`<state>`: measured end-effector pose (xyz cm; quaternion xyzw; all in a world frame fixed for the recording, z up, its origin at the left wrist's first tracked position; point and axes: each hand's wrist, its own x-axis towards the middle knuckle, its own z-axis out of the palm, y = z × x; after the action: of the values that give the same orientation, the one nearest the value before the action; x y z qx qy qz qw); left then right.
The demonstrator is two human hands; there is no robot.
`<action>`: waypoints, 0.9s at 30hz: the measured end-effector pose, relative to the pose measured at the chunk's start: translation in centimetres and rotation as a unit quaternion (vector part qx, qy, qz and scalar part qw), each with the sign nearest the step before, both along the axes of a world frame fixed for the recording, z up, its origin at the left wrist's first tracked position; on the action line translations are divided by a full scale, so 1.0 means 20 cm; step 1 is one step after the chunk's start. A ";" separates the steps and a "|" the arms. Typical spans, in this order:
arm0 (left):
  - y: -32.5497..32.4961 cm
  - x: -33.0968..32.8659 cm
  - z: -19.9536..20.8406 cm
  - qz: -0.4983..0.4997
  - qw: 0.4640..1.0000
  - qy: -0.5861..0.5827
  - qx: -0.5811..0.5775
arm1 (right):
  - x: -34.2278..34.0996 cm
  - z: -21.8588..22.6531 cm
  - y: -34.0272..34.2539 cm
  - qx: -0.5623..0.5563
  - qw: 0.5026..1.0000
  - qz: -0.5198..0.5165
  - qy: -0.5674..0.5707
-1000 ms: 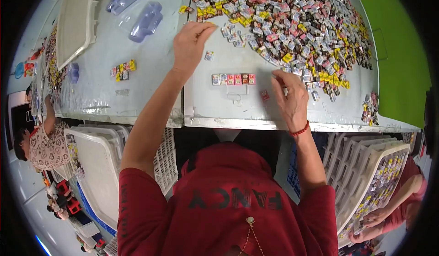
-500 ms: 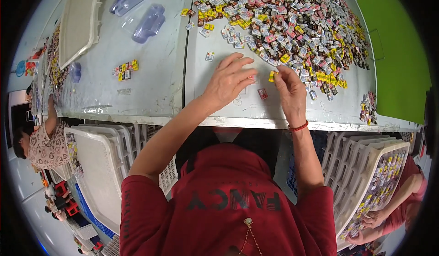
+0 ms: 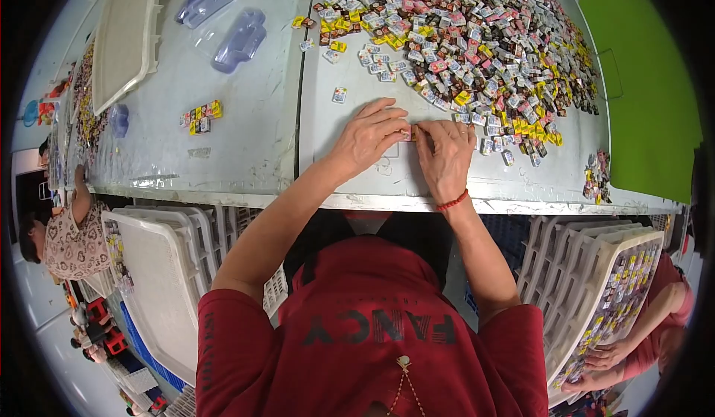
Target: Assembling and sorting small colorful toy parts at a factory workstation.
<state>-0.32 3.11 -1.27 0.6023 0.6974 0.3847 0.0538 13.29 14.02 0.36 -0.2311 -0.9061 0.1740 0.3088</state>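
My left hand (image 3: 370,135) rests low over the table, its thumb and fingertips closed on a small pink block-shaped piece (image 3: 406,133). Against that piece meet the fingertips of my right hand (image 3: 445,152), pinched together; they mostly hide the small yellow piece seen in them earlier. Just beyond both hands spreads a large heap of small block-shaped pieces (image 3: 477,52), in white, pink, yellow and dark brown. A lone white-and-blue piece (image 3: 339,95) lies past my left hand. Several loose pieces (image 3: 488,147) lie right of my right hand.
Left of the table seam are a small cluster of pieces (image 3: 201,117), clear plastic trays (image 3: 240,40) and a white tray (image 3: 128,37). A green board (image 3: 644,81) stands at right. Stacked white crates (image 3: 570,290) flank me. Co-workers sit at left (image 3: 71,242) and right (image 3: 659,320).
My right hand has moved left with the yellow piece until its fingertips meet those of my left hand. The pink piece that lay beside it on the table is now out of sight.
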 end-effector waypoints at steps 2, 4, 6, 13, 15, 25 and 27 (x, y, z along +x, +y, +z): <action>0.01 0.00 0.00 0.000 1.000 -0.002 0.008 | 0.00 0.00 -0.01 0.029 0.999 -0.012 -0.004; 0.02 0.01 0.00 -0.003 1.000 0.006 0.015 | -0.01 -0.01 -0.02 0.028 0.999 -0.022 0.011; 0.02 0.01 -0.01 -0.001 1.000 0.004 0.015 | -0.01 -0.02 -0.01 0.006 0.999 -0.025 0.019; 0.00 0.00 0.02 -0.001 1.000 0.018 -0.006 | 0.00 -0.04 -0.05 0.036 0.997 -0.044 0.044; -0.01 -0.01 0.01 -0.005 1.000 0.023 -0.005 | 0.00 -0.06 -0.05 -0.020 0.998 -0.047 0.047; 0.00 0.01 0.01 -0.009 0.999 0.042 -0.001 | 0.02 -0.07 -0.05 -0.002 0.998 -0.056 0.033; 0.00 0.00 -0.01 -0.006 0.999 0.043 0.005 | 0.01 -0.07 -0.05 -0.008 0.998 -0.051 0.037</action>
<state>-0.26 3.04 -1.39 0.6229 0.6936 0.3612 0.0232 13.48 13.12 -0.94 -0.2723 -0.8797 0.1735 0.3492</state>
